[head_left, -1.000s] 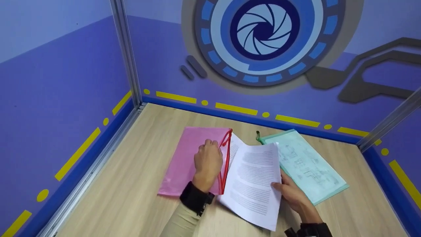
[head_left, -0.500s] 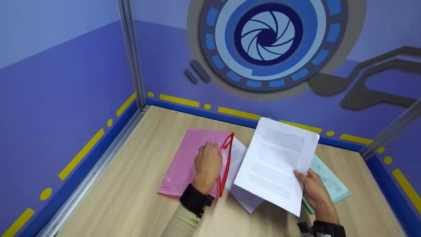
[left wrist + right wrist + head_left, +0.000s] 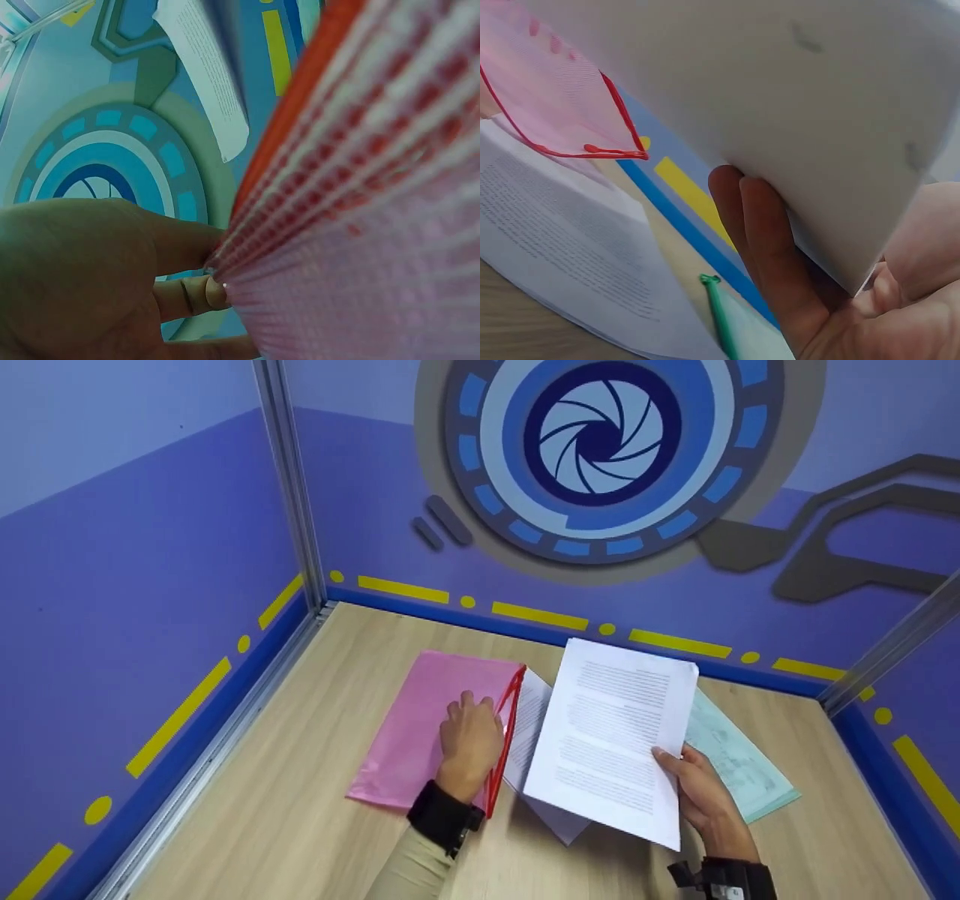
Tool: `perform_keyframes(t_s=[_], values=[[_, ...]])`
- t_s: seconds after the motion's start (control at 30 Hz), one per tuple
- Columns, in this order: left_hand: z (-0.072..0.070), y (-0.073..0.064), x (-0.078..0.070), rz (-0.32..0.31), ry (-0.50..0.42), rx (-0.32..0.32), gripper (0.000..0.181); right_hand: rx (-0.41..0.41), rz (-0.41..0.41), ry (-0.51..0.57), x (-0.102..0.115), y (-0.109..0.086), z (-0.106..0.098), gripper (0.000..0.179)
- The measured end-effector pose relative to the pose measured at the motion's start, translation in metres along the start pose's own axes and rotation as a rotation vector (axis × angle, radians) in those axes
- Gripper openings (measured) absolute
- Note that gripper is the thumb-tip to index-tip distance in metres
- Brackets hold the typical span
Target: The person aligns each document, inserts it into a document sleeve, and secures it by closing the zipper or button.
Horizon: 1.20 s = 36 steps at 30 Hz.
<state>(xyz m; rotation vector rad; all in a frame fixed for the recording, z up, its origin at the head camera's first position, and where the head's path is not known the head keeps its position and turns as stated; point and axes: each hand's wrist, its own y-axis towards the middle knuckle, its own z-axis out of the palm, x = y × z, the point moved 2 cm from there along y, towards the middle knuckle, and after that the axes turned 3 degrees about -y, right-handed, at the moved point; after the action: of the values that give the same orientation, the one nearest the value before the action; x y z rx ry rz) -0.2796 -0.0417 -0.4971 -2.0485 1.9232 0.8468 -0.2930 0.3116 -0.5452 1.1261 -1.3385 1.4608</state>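
Observation:
My left hand [image 3: 470, 746] pinches the upper layer of a pink mesh zip pouch [image 3: 409, 720] near its red zip edge. In the left wrist view, the pinched mesh [image 3: 360, 247] is drawn into folds and lifted at the mouth. My right hand [image 3: 705, 791] grips printed paper [image 3: 611, 735] by its right edge, thumb on top and fingers underneath. That paper is raised and tilted above the table. Under it, more printed paper [image 3: 529, 727] sticks out from the pouch's open side; the raised paper covers part of it.
A light green zip pouch [image 3: 742, 757] lies at the right, partly hidden by the raised paper. Its green zip end [image 3: 716, 300] shows in the right wrist view. Purple-blue walls [image 3: 360, 495] enclose the wooden table [image 3: 255, 780] at the back and sides.
My right hand has lifted the printed paper up and to the right off the paper beneath, then drifted slightly left. My left hand stays at the pink pouch's mouth.

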Motion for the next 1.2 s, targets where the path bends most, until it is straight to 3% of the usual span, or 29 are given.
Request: perform_keyframes(t_s=[0.37,0.77,1.2], values=[[0.005,0.000,-0.004,0.061,0.031,0.001,0.025,-0.010,0.039,-0.018,-0.012,0.008,0.024,0.046],[0.009,-0.001,-0.003,0.081,-0.003,-0.020,0.022,0.128,0.045,-0.071,-0.022,0.009,0.035,0.052],[0.009,-0.002,-0.004,0.091,-0.017,0.010,0.022,0.198,0.030,-0.116,-0.021,0.011,0.037,0.051]])
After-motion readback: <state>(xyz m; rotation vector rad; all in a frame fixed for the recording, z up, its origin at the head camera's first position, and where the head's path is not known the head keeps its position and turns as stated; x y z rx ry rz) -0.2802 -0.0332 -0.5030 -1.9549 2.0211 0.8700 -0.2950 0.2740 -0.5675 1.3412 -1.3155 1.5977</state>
